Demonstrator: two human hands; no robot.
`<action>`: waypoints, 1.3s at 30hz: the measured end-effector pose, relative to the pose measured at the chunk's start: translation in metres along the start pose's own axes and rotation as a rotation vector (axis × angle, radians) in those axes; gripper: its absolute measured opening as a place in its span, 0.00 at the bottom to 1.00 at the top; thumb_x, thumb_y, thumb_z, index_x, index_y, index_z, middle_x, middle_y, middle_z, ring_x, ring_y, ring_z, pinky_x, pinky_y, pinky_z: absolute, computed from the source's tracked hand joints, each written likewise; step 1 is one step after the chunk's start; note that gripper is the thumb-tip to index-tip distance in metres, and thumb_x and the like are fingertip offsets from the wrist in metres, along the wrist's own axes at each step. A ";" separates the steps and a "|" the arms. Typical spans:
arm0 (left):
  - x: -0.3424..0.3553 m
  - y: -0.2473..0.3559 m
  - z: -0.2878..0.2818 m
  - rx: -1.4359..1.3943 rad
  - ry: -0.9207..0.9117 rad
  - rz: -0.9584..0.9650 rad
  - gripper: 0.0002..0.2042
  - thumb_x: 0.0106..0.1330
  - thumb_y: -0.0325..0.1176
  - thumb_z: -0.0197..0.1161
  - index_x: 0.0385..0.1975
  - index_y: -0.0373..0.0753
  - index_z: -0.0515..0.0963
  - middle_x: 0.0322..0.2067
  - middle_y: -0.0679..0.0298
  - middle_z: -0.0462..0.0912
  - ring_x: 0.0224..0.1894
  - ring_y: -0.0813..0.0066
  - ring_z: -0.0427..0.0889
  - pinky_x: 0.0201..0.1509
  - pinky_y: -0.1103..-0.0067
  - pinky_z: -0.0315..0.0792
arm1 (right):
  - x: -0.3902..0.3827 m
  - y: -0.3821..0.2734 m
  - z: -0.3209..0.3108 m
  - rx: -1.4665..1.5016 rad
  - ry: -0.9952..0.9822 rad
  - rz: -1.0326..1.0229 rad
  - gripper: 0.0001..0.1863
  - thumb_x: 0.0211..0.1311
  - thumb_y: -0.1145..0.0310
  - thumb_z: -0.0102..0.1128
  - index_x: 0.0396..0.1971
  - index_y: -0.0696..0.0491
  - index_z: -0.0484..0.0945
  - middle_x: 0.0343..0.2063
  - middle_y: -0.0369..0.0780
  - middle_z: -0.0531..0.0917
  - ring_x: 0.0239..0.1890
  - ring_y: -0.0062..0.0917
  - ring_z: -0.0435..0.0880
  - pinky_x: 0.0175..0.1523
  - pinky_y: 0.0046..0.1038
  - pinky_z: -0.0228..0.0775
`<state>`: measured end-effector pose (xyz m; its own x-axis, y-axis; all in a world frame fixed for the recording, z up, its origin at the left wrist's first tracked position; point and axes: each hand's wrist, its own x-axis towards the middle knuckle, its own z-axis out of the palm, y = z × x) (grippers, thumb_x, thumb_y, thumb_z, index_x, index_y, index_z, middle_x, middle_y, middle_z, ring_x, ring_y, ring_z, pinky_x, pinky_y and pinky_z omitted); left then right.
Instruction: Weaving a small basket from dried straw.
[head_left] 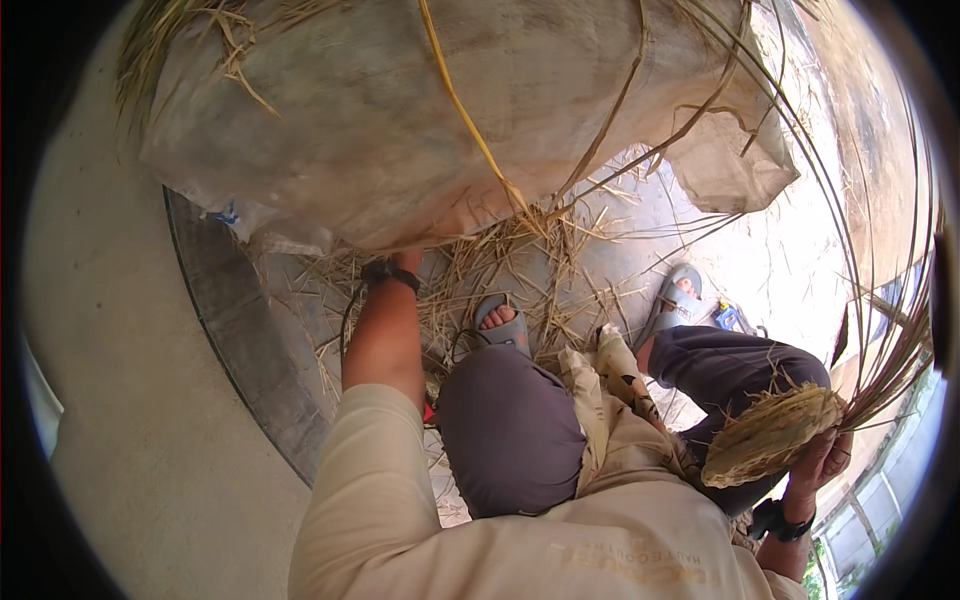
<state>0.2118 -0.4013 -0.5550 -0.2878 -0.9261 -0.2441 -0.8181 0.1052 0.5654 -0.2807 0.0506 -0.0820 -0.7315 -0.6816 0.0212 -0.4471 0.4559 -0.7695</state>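
Note:
My left arm reaches forward to the large, crumpled, cloudy plastic sheet [330, 110]; my left hand [406, 258] goes behind its lower edge, so its fingers are hidden. At the lower right my right hand [822, 455] grips a round, flat piece of woven straw [765, 432] by its edge. Long, thin dry strands [888, 375] rise from that piece in a curve along the right side. A yellow strand [455, 90] and several brown ones lie across the sheet.
Loose straw [480, 260] is scattered around my sandalled feet. A small blue-and-yellow object [728, 318] lies beside my right foot. A dark tiled strip [235, 330] and a pale wall-like surface [120, 330] curve along the left; sunlit ground [810, 250] is at the right.

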 end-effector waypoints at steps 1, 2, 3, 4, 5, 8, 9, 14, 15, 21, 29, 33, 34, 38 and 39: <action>-0.004 0.001 -0.001 -0.031 0.000 0.005 0.22 0.77 0.41 0.57 0.67 0.42 0.75 0.67 0.46 0.75 0.68 0.41 0.73 0.70 0.52 0.68 | 0.000 0.000 0.000 -0.009 0.002 -0.001 0.28 0.82 0.54 0.54 0.63 0.65 0.74 0.53 0.47 0.85 0.54 0.30 0.85 0.62 0.33 0.76; -0.009 0.002 -0.003 -0.045 -0.013 0.010 0.22 0.77 0.40 0.57 0.67 0.42 0.76 0.67 0.46 0.75 0.67 0.41 0.73 0.70 0.52 0.69 | -0.001 0.001 0.000 -0.006 0.023 0.007 0.28 0.82 0.54 0.54 0.63 0.65 0.74 0.53 0.47 0.85 0.54 0.30 0.85 0.62 0.33 0.76; -0.013 0.004 -0.006 -0.058 -0.022 0.022 0.21 0.77 0.40 0.57 0.67 0.42 0.76 0.66 0.46 0.76 0.67 0.40 0.73 0.70 0.52 0.69 | -0.001 0.001 0.000 -0.012 0.013 0.000 0.28 0.82 0.54 0.54 0.63 0.65 0.74 0.53 0.47 0.85 0.54 0.30 0.85 0.62 0.33 0.76; -0.017 0.006 -0.010 -0.006 -0.067 -0.022 0.21 0.77 0.40 0.57 0.67 0.42 0.76 0.66 0.46 0.76 0.67 0.40 0.74 0.69 0.52 0.69 | -0.001 0.002 0.000 -0.005 0.021 0.002 0.27 0.82 0.54 0.54 0.63 0.65 0.74 0.53 0.47 0.85 0.54 0.30 0.84 0.62 0.33 0.76; -0.020 0.010 -0.016 -0.006 -0.050 0.059 0.21 0.76 0.40 0.58 0.66 0.42 0.76 0.65 0.46 0.77 0.66 0.40 0.74 0.69 0.52 0.70 | -0.002 0.003 0.000 0.003 0.030 0.005 0.27 0.82 0.55 0.54 0.63 0.65 0.74 0.53 0.47 0.84 0.54 0.30 0.84 0.62 0.33 0.76; -0.029 0.022 -0.034 0.270 -0.102 0.169 0.19 0.74 0.34 0.58 0.62 0.43 0.80 0.59 0.46 0.82 0.60 0.40 0.80 0.63 0.52 0.75 | -0.002 0.004 -0.001 0.023 0.031 0.032 0.27 0.82 0.56 0.53 0.63 0.66 0.74 0.54 0.47 0.84 0.55 0.30 0.84 0.62 0.33 0.76; -0.031 0.026 -0.041 0.421 -0.151 0.199 0.19 0.72 0.33 0.59 0.61 0.44 0.81 0.57 0.47 0.84 0.58 0.40 0.81 0.61 0.52 0.77 | -0.002 0.005 -0.001 0.013 0.007 -0.001 0.27 0.82 0.57 0.52 0.64 0.66 0.73 0.54 0.47 0.84 0.55 0.30 0.84 0.63 0.33 0.75; -0.040 0.043 -0.066 0.528 -0.168 0.264 0.15 0.67 0.32 0.60 0.53 0.42 0.82 0.46 0.49 0.88 0.46 0.41 0.86 0.47 0.50 0.80 | -0.002 0.006 -0.001 0.008 0.015 -0.026 0.26 0.82 0.59 0.51 0.65 0.66 0.73 0.56 0.48 0.84 0.56 0.30 0.84 0.64 0.33 0.74; -0.042 0.047 -0.071 0.483 -0.148 0.294 0.13 0.68 0.34 0.59 0.50 0.42 0.82 0.42 0.49 0.88 0.43 0.39 0.85 0.45 0.48 0.80 | -0.001 0.006 -0.001 0.008 -0.005 -0.017 0.26 0.82 0.59 0.51 0.65 0.66 0.73 0.56 0.48 0.84 0.56 0.30 0.84 0.64 0.33 0.74; -0.052 0.084 -0.107 0.412 -0.190 0.254 0.14 0.70 0.39 0.59 0.50 0.40 0.80 0.40 0.46 0.88 0.40 0.36 0.85 0.45 0.46 0.78 | 0.001 0.008 0.000 -0.014 0.000 -0.052 0.26 0.82 0.58 0.51 0.65 0.66 0.75 0.54 0.47 0.85 0.56 0.29 0.84 0.63 0.32 0.74; -0.072 0.109 -0.152 0.380 -0.193 0.141 0.18 0.70 0.39 0.60 0.56 0.38 0.80 0.45 0.44 0.87 0.49 0.39 0.85 0.53 0.50 0.78 | 0.008 -0.003 0.011 -0.066 0.006 -0.140 0.25 0.82 0.56 0.53 0.60 0.64 0.79 0.46 0.42 0.87 0.46 0.23 0.83 0.52 0.27 0.75; -0.085 0.105 -0.185 0.328 -0.241 0.123 0.16 0.71 0.37 0.59 0.55 0.38 0.81 0.46 0.43 0.87 0.51 0.38 0.84 0.54 0.50 0.77 | 0.013 -0.013 0.016 -0.129 -0.003 -0.207 0.24 0.82 0.55 0.52 0.56 0.63 0.80 0.36 0.36 0.85 0.36 0.19 0.78 0.43 0.25 0.72; -0.092 0.106 -0.193 0.288 -0.226 0.130 0.16 0.71 0.36 0.58 0.54 0.38 0.81 0.46 0.43 0.86 0.51 0.38 0.83 0.54 0.50 0.77 | 0.014 -0.016 0.018 -0.131 -0.018 -0.226 0.24 0.82 0.55 0.52 0.56 0.63 0.80 0.36 0.36 0.85 0.36 0.19 0.78 0.43 0.25 0.72; -0.124 0.122 -0.236 0.236 -0.169 0.004 0.16 0.72 0.35 0.57 0.56 0.40 0.81 0.46 0.43 0.86 0.51 0.37 0.83 0.53 0.51 0.77 | 0.019 -0.025 0.021 -0.105 -0.083 -0.236 0.23 0.82 0.56 0.52 0.56 0.62 0.80 0.36 0.37 0.84 0.35 0.20 0.77 0.42 0.26 0.72; -0.132 0.127 -0.248 0.249 -0.139 -0.020 0.16 0.72 0.35 0.57 0.56 0.40 0.80 0.46 0.43 0.86 0.50 0.37 0.83 0.53 0.51 0.77 | 0.021 -0.028 0.022 -0.100 -0.063 -0.272 0.23 0.82 0.56 0.52 0.57 0.62 0.80 0.35 0.37 0.84 0.35 0.21 0.77 0.42 0.26 0.71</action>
<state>0.2688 -0.3555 -0.2557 -0.3214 -0.8723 -0.3685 -0.9166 0.1890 0.3523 -0.2723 0.0114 -0.0741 -0.5459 -0.8193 0.1756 -0.6730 0.3039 -0.6743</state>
